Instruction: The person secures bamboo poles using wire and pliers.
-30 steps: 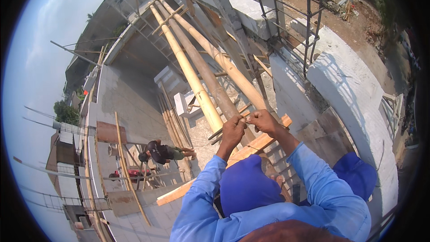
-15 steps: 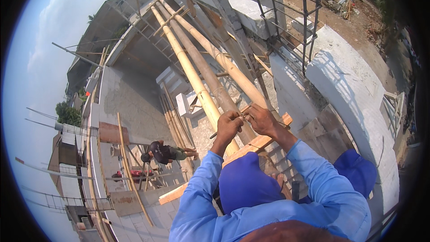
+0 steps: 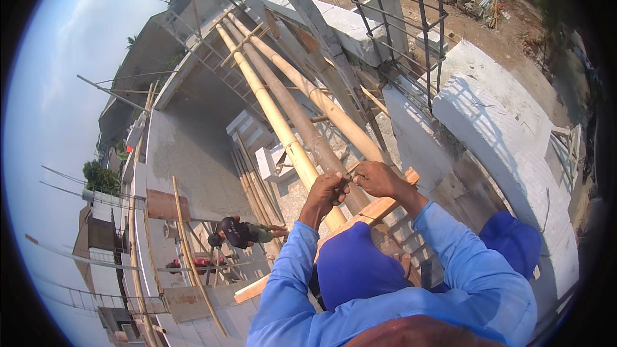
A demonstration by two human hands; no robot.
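Close together over the near ends of the bamboo poles, my two hands work with fingers pinched. My left hand is closed, thumb against the fingers, above the pale left pole. Just to its right, my right hand is closed too, its fingertips pointing at the left one. Whatever small thing they pinch is too small to make out. Beneath them run the browner middle pole and the right pole. A sawn timber beam crosses under my wrists, in front of my blue-clad knee.
White block walls stand at the right, with a steel rebar cage rising beside them. Well below at the left, a person in dark clothes bends over near thin poles. White blocks lie on the lower floor.
Both hands sit slightly lower in the picture, still pinched close together. A thin dark rod that stuck out beside my left hand no longer shows. The whole view has shifted a little.
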